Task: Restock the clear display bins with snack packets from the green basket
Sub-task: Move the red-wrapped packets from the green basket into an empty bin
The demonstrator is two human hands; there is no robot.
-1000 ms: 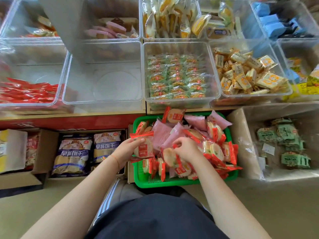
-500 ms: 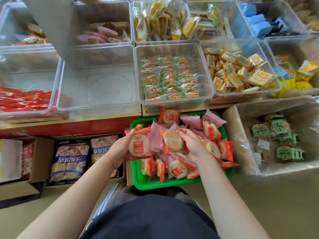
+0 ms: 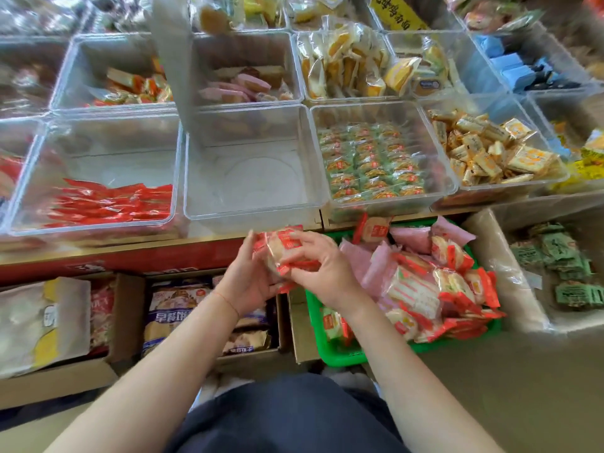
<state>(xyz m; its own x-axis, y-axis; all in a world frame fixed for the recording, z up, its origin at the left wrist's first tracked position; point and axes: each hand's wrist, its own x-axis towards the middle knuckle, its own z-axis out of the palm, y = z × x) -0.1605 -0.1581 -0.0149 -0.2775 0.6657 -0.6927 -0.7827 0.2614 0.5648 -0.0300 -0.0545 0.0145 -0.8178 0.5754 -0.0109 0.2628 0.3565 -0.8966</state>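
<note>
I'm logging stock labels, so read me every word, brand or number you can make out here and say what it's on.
"早餐": upside down on the blue bag; the rest of its print is unreadable.
Black Chinese characters on the yellow sign: too blurred to read.
Red labels on the held packets: too blurred.
Labels on the green packets: too small.

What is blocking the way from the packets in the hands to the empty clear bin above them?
Nothing visible. Both hands, left hand and right hand, hold the red packets just below the empty bin, whose top is open. Only its front wall must be cleared.
</note>
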